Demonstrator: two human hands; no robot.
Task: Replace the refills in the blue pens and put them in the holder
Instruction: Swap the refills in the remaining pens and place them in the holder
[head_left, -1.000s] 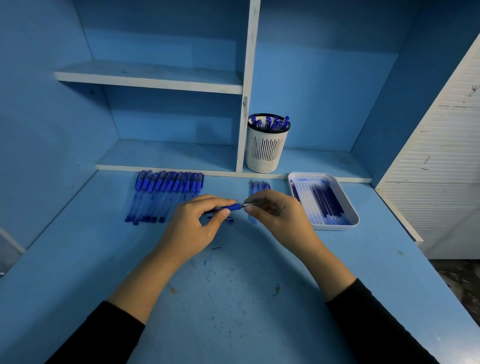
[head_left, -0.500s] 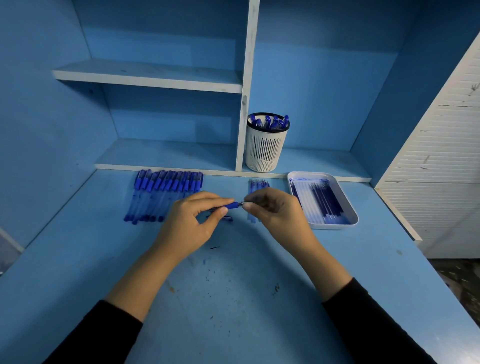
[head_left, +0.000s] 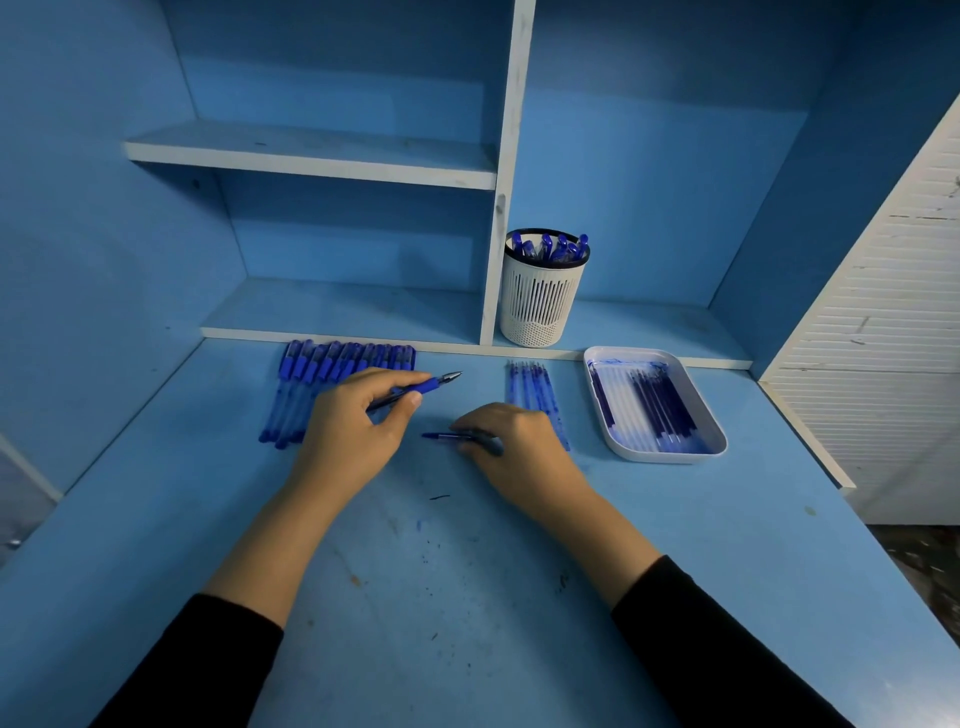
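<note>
Pinching a blue pen (head_left: 415, 388) between thumb and curled fingers, the left grip (head_left: 353, 421) holds it over the worktop (head_left: 467, 597) at the middle of the frame, its metal tip pointing toward the upper right. The pen's rear end is hidden under the fingers. Just to the right, the right grip (head_left: 514, 441) sits low on the worktop, fingertips curled down onto a short blue piece (head_left: 452, 436) that lies flat; cap or refill end, I cannot tell. The two grips are near each other but apart. Behind the left grip a row of capped pens (head_left: 332, 364) lies side by side, partly covered by the knuckles. Behind the right grip lies a bunch of loose refills (head_left: 530, 387), and right of those a white tray (head_left: 667, 457) with more refills (head_left: 660, 405) in it. The white slotted holder (head_left: 540, 301) stands on the low shelf (head_left: 337, 312) at the upper middle, beside the upright divider (head_left: 498, 234), with finished pens (head_left: 550, 247) standing in it.
</note>
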